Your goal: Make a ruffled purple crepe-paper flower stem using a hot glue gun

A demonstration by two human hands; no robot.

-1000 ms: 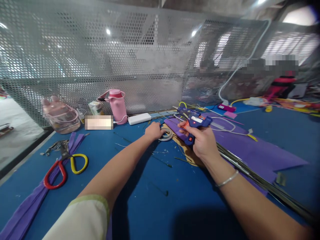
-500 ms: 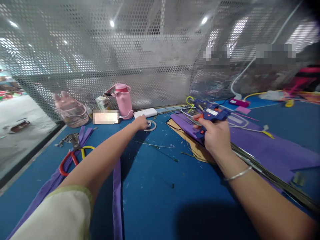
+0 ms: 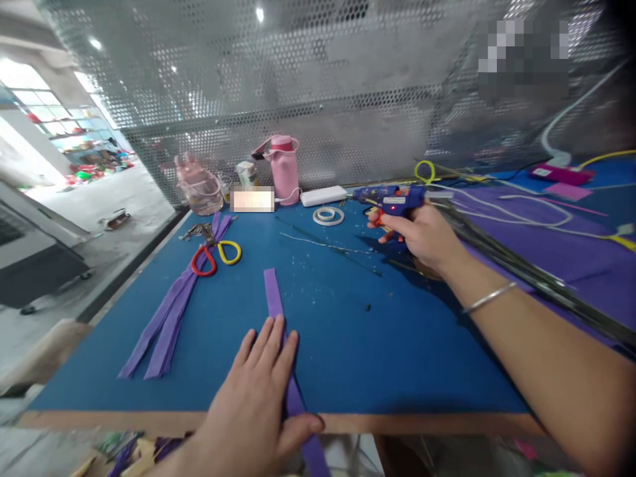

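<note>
My left hand (image 3: 263, 384) lies flat on a long purple fabric strip (image 3: 273, 291), its fingers stretched out. The strip runs under the palm and hangs over the table's front edge. In my right hand (image 3: 422, 232) is a blue hot glue gun (image 3: 397, 202), held above the table with its nozzle pointing left and a small red light showing. To the left, scissors-like cutters with red and yellow handles (image 3: 216, 255) rest on more purple strips (image 3: 171, 318). A white ring-shaped roll (image 3: 328, 216) sits on the table's far side.
Along the back stand a pink bottle (image 3: 285, 172), a clear pink jug (image 3: 201, 189) and a white power bank (image 3: 324, 195). Bundled dark stems (image 3: 531, 278) and purple sheets (image 3: 596, 265) cover the right side. A perforated metal screen (image 3: 348, 93) rises behind.
My left hand has drawn back from the white roll to the purple strip at the front edge. The glue gun stays in my right hand. The view has turned and lowered.
</note>
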